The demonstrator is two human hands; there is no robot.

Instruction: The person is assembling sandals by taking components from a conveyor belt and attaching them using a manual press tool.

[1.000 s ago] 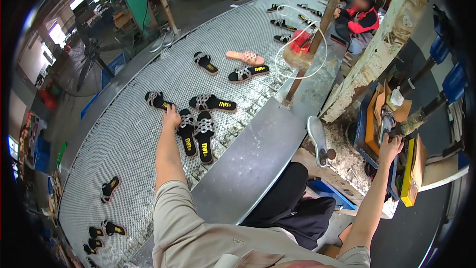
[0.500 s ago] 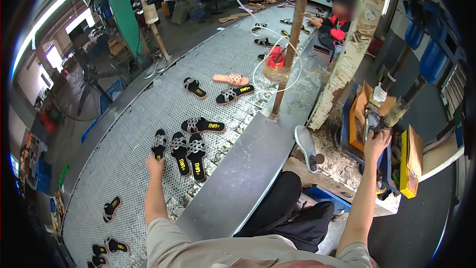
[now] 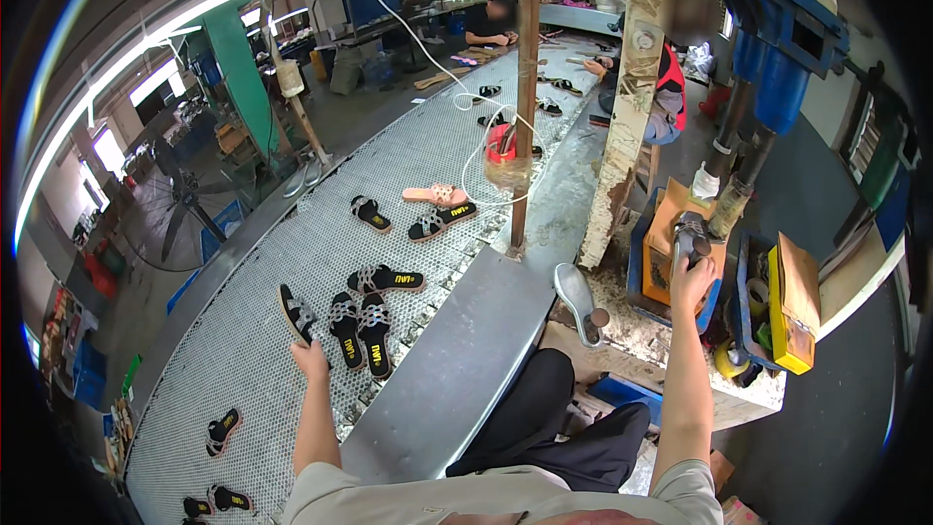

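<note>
My left hand (image 3: 311,360) reaches over the wire-mesh conveyor belt (image 3: 243,369) and grips the near end of a black sandal (image 3: 294,314) that tilts up off the mesh. Two more black sandals (image 3: 360,331) lie side by side just to its right, and another (image 3: 387,280) lies beyond them. My right hand (image 3: 692,277) is stretched out to the press station and holds a black sandal (image 3: 688,236) against the orange block (image 3: 671,233) under the blue machine (image 3: 787,39).
A grey sole (image 3: 575,290) lies on the crusted bench. A steel ledge (image 3: 457,360) runs beside the belt. A pole (image 3: 525,97) and a worn pillar (image 3: 627,107) stand ahead. Further sandals (image 3: 428,209) ride the belt. A yellow box (image 3: 792,306) sits right. Seated workers (image 3: 671,78) are beyond.
My left hand has drawn back along the belt and taken hold of the leftmost black sandal, lifting its end. My right hand stays at the press with its sandal. My view has tilted up.
</note>
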